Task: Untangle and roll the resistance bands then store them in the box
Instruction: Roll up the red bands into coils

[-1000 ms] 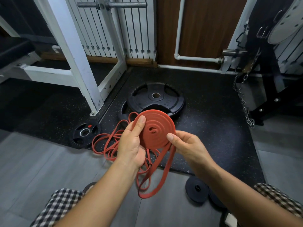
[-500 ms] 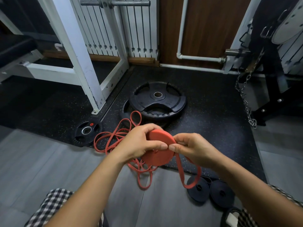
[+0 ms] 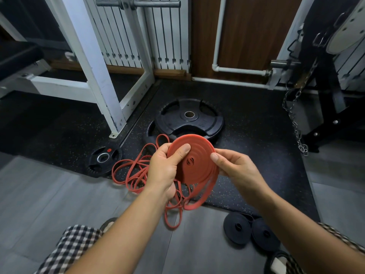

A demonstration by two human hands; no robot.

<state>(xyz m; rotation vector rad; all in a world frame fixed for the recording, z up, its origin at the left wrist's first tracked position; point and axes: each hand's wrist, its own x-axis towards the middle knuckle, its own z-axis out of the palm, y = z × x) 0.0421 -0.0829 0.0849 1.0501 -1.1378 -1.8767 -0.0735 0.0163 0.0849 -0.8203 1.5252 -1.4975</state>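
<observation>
1. Red band roll [image 3: 197,155], wound flat, is held in mid-air between both hands, above the floor [image 3: 59,204].
2. Left hand [image 3: 164,167]: its grip clasps the roll, thumb pressed on its face.
3. Right hand [image 3: 235,167]: its grip pinches the roll's right edge.
4. Loose red bands [image 3: 130,171] lie tangled on the floor below, and two black rolls [image 3: 238,228] lie nearby.

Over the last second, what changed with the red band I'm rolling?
The red coil, tilted nearly edge-on under the left hand half a second ago, is turned back to face the camera, left thumb on its face, right hand pinching its right rim. Its loose tail swung from the right to hang below. Both hands kept hold. The thin red tangle, black rolls and weight plate stayed put.
</observation>
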